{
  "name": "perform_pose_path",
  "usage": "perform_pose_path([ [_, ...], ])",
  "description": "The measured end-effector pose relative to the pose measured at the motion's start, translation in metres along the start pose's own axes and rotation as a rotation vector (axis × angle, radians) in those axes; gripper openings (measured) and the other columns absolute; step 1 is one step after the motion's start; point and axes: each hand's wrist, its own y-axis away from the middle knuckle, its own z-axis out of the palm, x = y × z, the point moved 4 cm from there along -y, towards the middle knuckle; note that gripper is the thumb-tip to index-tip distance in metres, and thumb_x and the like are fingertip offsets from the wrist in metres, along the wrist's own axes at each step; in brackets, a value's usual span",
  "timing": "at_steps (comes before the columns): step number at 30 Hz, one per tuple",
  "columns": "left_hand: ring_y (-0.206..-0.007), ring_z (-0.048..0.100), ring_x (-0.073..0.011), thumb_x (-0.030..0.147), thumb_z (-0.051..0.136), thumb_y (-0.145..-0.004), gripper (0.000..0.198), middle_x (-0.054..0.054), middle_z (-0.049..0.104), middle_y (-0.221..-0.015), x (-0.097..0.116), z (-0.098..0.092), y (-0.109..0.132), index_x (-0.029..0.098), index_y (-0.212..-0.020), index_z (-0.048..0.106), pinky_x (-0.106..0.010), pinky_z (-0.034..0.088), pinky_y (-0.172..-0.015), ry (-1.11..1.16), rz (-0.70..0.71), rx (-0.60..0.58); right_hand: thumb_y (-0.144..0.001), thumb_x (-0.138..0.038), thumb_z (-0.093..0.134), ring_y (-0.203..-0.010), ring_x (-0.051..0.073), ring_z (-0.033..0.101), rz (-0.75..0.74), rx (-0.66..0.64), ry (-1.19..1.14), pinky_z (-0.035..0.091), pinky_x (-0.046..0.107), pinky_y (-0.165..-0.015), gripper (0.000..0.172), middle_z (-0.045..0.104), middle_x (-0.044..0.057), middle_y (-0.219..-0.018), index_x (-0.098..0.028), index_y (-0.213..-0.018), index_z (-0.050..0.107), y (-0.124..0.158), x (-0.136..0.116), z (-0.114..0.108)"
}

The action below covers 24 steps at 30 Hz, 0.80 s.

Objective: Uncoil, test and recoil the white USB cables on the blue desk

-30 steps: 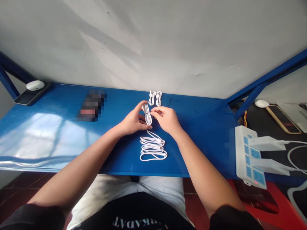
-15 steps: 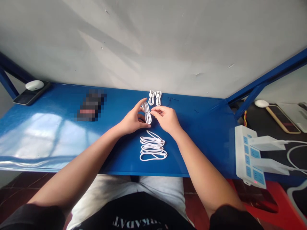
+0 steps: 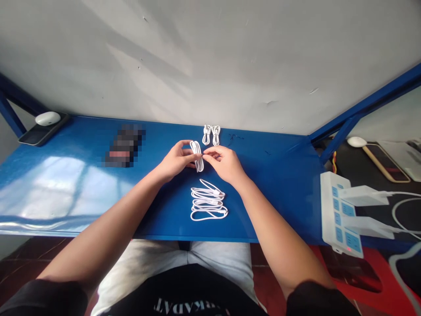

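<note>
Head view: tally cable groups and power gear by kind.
Bundles at the back: 2
Bundle in the left hand: 1
Loose cable pile: 1 (cables inside unclear)
Power strip: 1
Plugged-in chargers: 2
Total: 7

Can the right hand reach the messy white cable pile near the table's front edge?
Probably yes: the cable pile lies close by the right hand, with nothing seen covering it or between them. But that hand looks busy at the white bundle in the left hand.
</note>
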Motion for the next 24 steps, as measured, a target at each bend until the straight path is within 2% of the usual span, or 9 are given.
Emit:
perform_pose_path([
  [2,-0.082,0.072,-0.0189,0.031,0.087,-0.074,0.052,-0.01,0.073,-0.092,0.0,-0.002,-0.002,0.012,-0.114,0.06,-0.035,0.058,-0.08,0.038,-0.037,-0.023,-0.087,-0.031,0.071,-0.083,0.019,0.071,-0.014,-0.007,0.015,0.057,0.032,-0.076,0.015,0.077,0.006,-0.097,-0.02,-0.096,0.076,0.0,-0.001,-0.001],
  [4,-0.082,0.071,-0.0176,0.032,0.088,-0.073,0.043,-0.009,0.074,-0.09,0.002,-0.003,-0.004,0.011,-0.103,0.065,-0.034,0.057,-0.083,0.059,-0.054,-0.052,-0.088,-0.029,0.069,-0.084,0.019,0.071,-0.038,-0.011,0.035,0.056,0.032,-0.077,0.013,0.077,0.006,-0.097,-0.02,-0.095,0.076,-0.001,-0.002,-0.001],
  [9,-0.083,0.07,-0.016,0.031,0.089,-0.07,0.043,-0.007,0.074,-0.091,0.01,-0.002,-0.006,0.012,-0.104,0.071,-0.033,0.055,-0.084,-0.01,-0.043,-0.024,-0.093,-0.026,0.063,-0.087,0.02,0.069,-0.12,-0.021,0.129,0.053,0.032,-0.08,0.013,0.076,0.005,-0.096,-0.02,-0.093,0.074,-0.001,-0.006,-0.004],
  [14,-0.078,0.069,-0.0158,0.027,0.087,-0.071,0.031,-0.007,0.074,-0.085,0.021,0.003,-0.004,0.011,-0.093,0.072,-0.033,0.056,-0.081,-0.112,-0.051,0.032,-0.095,-0.024,0.059,-0.087,0.019,0.068,-0.178,-0.01,0.167,0.052,0.032,-0.084,0.015,0.075,0.005,-0.094,-0.02,-0.091,0.073,-0.001,-0.006,-0.002],
  [17,-0.077,0.071,-0.0181,0.023,0.088,-0.069,0.043,-0.008,0.075,-0.085,0.022,0.0,-0.008,0.011,-0.105,0.068,-0.035,0.057,-0.079,-0.118,-0.071,0.101,-0.094,-0.026,0.061,-0.083,0.018,0.067,-0.117,-0.006,0.111,0.052,0.03,-0.081,0.016,0.074,0.005,-0.095,-0.019,-0.103,0.072,-0.001,-0.001,-0.001],
  [20,-0.073,0.072,-0.0196,0.024,0.088,-0.067,0.051,-0.009,0.075,-0.084,0.023,-0.01,-0.022,0.01,-0.111,0.065,-0.036,0.059,-0.076,-0.195,-0.052,0.174,-0.091,-0.03,0.065,-0.074,0.015,0.063,-0.031,-0.002,0.082,0.052,0.029,-0.076,0.032,0.072,0.004,-0.094,-0.018,-0.121,0.067,-0.001,0.002,-0.002],
  [22,-0.067,0.071,-0.0188,0.026,0.089,-0.066,0.049,-0.008,0.074,-0.078,0.026,-0.02,-0.037,0.01,-0.106,0.065,-0.034,0.058,-0.07,-0.283,-0.024,0.257,-0.09,-0.033,0.067,-0.071,0.014,0.06,0.0,-0.014,0.107,0.051,0.029,-0.073,0.027,0.071,0.004,-0.091,-0.018,-0.112,0.07,0.0,0.001,-0.003],
  [24,-0.063,0.068,-0.0177,0.025,0.091,-0.062,0.051,-0.005,0.071,-0.07,0.03,-0.028,-0.053,0.011,-0.104,0.066,-0.031,0.056,-0.064,-0.388,-0.013,0.331,-0.089,-0.038,0.067,-0.071,0.014,0.059,0.036,-0.073,0.128,0.049,0.028,-0.07,0.021,0.07,0.003,-0.085,-0.018,-0.092,0.072,0.001,-0.002,-0.003],
])
